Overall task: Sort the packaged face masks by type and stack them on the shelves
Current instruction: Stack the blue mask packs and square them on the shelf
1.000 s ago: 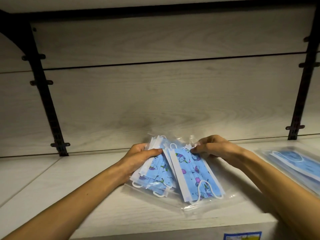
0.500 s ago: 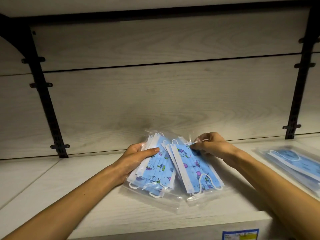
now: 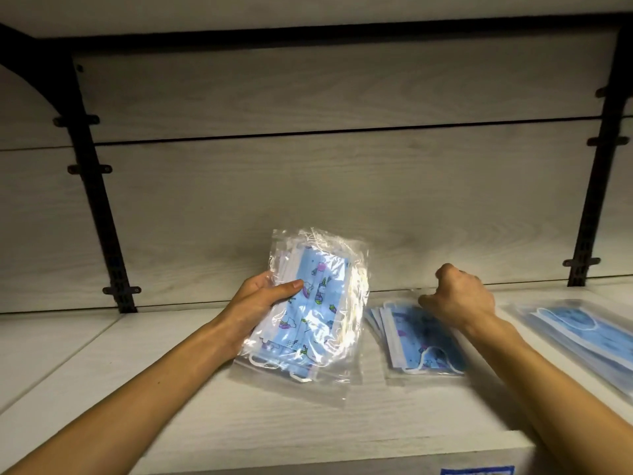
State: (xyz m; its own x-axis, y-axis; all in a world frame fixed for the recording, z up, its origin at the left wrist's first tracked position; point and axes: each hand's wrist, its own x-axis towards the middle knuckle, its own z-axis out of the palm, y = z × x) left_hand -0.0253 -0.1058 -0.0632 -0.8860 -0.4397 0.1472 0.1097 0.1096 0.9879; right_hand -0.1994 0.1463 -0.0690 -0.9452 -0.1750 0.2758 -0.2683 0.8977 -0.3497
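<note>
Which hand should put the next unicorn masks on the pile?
Probably the left hand. It already grips the lifted unicorn pack, right beside the pile lying on the shelf. The right hand rests on that pile and carries no pack to add.

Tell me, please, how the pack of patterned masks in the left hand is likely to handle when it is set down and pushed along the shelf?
The pack of patterned masks probably flexes: thin masks in a loose, crinkled clear bag. The glossy film likely slides easily on the shelf. It seems light, since the left hand holds it from one edge.
</note>
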